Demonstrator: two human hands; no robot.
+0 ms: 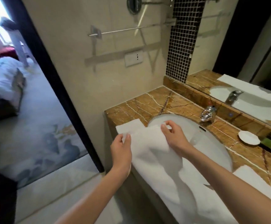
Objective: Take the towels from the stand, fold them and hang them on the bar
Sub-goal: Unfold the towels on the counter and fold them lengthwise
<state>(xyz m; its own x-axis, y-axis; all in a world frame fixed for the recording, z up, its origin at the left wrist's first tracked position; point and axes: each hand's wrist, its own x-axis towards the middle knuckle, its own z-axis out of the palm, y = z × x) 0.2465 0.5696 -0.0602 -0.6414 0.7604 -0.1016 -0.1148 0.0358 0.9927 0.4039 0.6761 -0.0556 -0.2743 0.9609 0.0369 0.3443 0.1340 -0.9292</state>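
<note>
left hand [121,148], right hand [173,137], soft white towel [155,159]

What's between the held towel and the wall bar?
Head view: between the towel and the bar lie a strip of marble counter and beige wall carrying a socket plate.

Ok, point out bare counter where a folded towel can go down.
Free: the back-left corner of the counter, between wall, mosaic strip and sink rim. Crowded: right of the faucet, with white dish, green item and second towel. The front-left lies under the towel in the left hand and right hand.
</note>
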